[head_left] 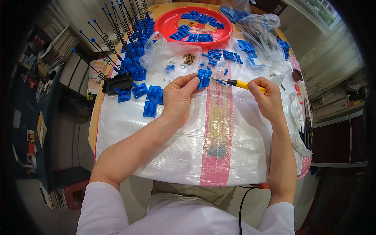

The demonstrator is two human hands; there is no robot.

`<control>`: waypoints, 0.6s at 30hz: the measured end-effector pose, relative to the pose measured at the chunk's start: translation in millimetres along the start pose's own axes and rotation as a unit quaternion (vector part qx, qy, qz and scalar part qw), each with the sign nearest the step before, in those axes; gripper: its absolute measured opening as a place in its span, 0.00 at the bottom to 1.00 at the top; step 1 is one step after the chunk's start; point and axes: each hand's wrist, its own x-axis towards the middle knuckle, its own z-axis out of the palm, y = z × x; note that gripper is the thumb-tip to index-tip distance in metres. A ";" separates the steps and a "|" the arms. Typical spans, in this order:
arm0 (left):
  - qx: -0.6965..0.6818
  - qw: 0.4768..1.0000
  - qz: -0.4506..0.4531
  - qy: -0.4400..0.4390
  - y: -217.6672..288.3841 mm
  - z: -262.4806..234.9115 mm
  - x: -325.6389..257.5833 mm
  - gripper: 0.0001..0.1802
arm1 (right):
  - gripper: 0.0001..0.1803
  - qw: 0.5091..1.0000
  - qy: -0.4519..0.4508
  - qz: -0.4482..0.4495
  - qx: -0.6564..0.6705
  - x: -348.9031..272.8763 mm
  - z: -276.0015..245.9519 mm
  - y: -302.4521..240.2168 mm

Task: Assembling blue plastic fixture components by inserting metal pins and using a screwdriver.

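Observation:
Over the middle of the table, my left hand (179, 96) pinches a small blue plastic bracket (204, 79) between thumb and fingers. My right hand (266, 96) is wrapped round the yellow handle of a screwdriver (242, 84). Its thin metal shaft points left and its tip meets the right side of the bracket; the exact contact is too small to make out. Left of my left hand lie several similar blue brackets (150, 109) on the white woven sheet. Beyond the held bracket are a pile of brass-coloured screws (189, 58) and small silver nuts (184, 66).
A red round tray (162, 32) with blue parts stands at the far side. Blue pieces with upright black springs (117, 35) crowd the far left, beside a black object (117, 83). Clear plastic bags (262, 25) and small blue levers (229, 56) lie far right. White woven sheeting (172, 156) covers the table.

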 end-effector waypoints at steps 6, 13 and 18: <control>0.000 1.000 -0.004 0.003 -0.3 0.4 0.1 0.09 | 0.15 0.996 0.020 -0.077 0.039 -2.1 7.1 1.8; 0.005 1.000 0.003 0.016 -1.4 0.5 1.1 0.08 | 0.13 1.000 -0.020 -0.023 -0.003 -1.5 0.6 0.7; 0.006 1.000 0.003 0.011 -1.7 -0.3 1.4 0.08 | 0.13 0.999 -0.022 -0.031 0.017 -3.4 3.5 -4.5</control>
